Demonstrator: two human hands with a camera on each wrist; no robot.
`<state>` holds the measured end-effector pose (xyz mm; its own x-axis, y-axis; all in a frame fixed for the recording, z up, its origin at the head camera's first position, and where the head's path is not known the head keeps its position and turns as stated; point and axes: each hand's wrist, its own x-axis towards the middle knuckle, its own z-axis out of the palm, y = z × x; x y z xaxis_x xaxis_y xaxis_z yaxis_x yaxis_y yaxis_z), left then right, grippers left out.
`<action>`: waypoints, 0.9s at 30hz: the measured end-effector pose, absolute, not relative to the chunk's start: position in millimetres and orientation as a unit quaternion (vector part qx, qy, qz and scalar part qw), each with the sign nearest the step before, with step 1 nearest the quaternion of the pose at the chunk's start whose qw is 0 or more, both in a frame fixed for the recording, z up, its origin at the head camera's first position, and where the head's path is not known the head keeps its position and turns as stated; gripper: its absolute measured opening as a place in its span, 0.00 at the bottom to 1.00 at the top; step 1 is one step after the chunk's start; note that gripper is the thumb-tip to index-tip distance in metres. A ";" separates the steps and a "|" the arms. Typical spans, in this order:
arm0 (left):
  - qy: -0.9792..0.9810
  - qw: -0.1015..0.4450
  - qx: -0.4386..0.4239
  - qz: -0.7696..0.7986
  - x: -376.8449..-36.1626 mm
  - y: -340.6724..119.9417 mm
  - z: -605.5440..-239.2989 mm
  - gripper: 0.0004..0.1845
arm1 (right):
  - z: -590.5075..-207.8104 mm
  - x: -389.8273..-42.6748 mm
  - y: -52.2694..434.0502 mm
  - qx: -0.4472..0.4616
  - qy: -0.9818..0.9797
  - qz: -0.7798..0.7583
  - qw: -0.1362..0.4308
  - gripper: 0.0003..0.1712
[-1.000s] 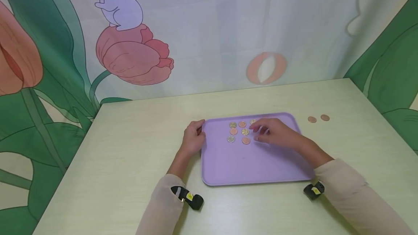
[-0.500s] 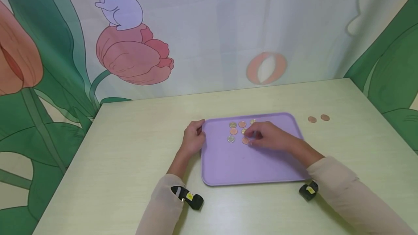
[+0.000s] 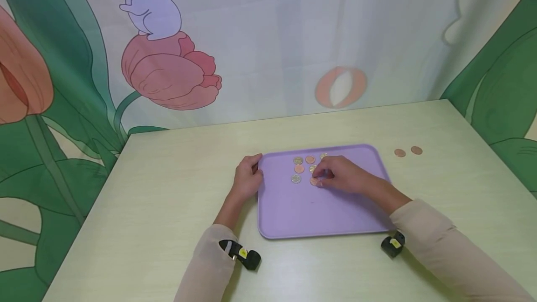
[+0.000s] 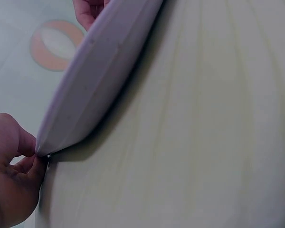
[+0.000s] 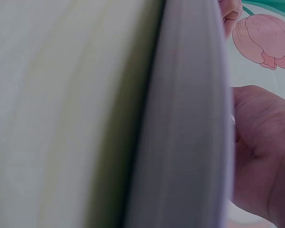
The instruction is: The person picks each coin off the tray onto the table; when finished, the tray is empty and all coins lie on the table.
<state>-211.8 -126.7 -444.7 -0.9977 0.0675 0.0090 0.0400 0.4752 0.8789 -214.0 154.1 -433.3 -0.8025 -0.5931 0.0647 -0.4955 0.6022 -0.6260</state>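
Observation:
A lilac tray (image 3: 293, 213) lies on the pale table (image 3: 168, 190), with several silver, gold and copper coins in its far half. My left hand (image 3: 248, 176) grips the tray's far left corner; in the left wrist view its fingers (image 4: 12, 175) curl at the tray's rim (image 4: 95, 76). My right hand (image 3: 335, 175) rests over the coins, its thumb and forefinger pinching a copper coin (image 3: 313, 181) in the nearest row. A silver coin (image 3: 295, 179) lies just left of that one. The right wrist view shows the tray's edge (image 5: 190, 118) and my right hand's palm (image 5: 261, 156).
Two copper coins (image 3: 400, 153) (image 3: 416, 150) lie on the table to the right of the tray. A painted cloth backdrop (image 3: 268, 36) hangs behind the table's far edge. A black wrist camera (image 3: 245, 255) sits under each sleeve.
My right hand has moved left and nearer across the tray, from beside the gold coins to the nearest copper coin. The left hand has stayed on the tray's corner.

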 end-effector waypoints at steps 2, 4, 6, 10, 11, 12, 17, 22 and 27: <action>0.858 0.014 0.030 0.512 -211.9 -126.8 -444.8 0.27 | -433.2 -213.9 154.9 -0.302 0.890 -0.334 0.075 0.09; 0.859 0.014 0.030 0.511 -212.2 -126.9 -445.2 0.27 | -432.9 -214.2 156.3 -0.285 0.889 -0.352 0.074 0.10; 0.860 0.014 0.030 0.510 -212.1 -126.8 -445.0 0.27 | -433.2 -215.7 159.1 -0.261 0.891 -0.367 0.064 0.12; 0.859 0.014 0.029 0.510 -211.7 -126.5 -444.6 0.27 | -433.3 -220.8 165.2 -0.202 0.907 -0.369 0.030 0.17; 0.859 0.015 0.029 0.511 -211.4 -126.4 -444.1 0.27 | -433.4 -222.3 166.3 -0.187 0.913 -0.362 0.024 0.19; 0.858 0.015 0.029 0.512 -211.3 -126.4 -444.0 0.27 | -433.2 -223.7 167.2 -0.177 0.917 -0.356 0.020 0.21; 0.857 0.015 0.032 0.514 -211.2 -126.3 -445.3 0.27 | -434.3 -229.5 167.7 -0.148 0.932 -0.331 0.017 0.24; 0.858 0.013 0.033 0.512 -212.2 -126.6 -447.1 0.27 | -436.3 -233.6 163.4 -0.142 0.935 -0.324 0.007 0.20; 0.861 0.011 0.032 0.508 -213.4 -126.6 -449.1 0.27 | -439.9 -236.0 160.9 -0.129 0.936 -0.327 -0.004 0.16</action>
